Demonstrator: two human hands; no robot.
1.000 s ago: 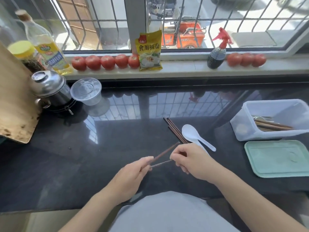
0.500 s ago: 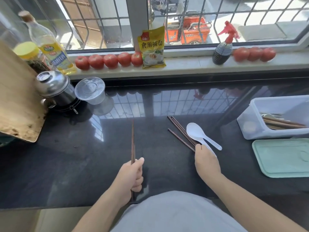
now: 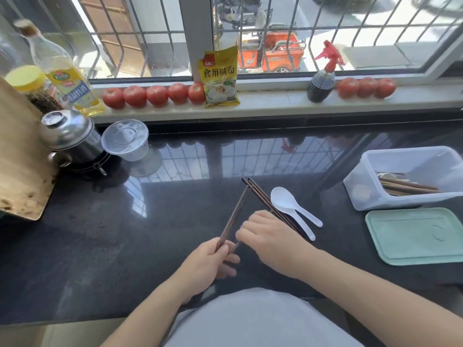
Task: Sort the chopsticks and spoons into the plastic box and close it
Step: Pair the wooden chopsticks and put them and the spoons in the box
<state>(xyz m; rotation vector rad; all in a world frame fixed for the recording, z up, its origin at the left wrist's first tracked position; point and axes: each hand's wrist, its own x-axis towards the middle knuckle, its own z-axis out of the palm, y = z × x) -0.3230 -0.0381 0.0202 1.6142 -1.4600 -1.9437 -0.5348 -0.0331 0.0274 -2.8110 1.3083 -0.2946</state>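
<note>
Barred window (image 3: 275, 33) w/ bright daylight, pale sill (image 3: 275, 101), glossy black counter (image 3: 100, 246) reflecting bars.

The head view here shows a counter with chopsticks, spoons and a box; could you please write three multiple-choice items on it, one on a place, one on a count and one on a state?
1. Where does the green lid lie?
A. on the plastic box
B. on the counter in front of the plastic box
C. on the windowsill

2. How many white spoons lie on the counter?
A. two
B. four
C. none

3. What is the left hand doing?
A. lying flat and empty
B. holding a spoon
C. gripping dark chopsticks

Answers:
1. B, since the lid rests flat on the dark counter, near side of the open plastic box.
2. A, since two handles run out from the stacked bowls.
3. C, since its fingers curl round the dark chopsticks, while the right hand reaches in beside them.
</note>
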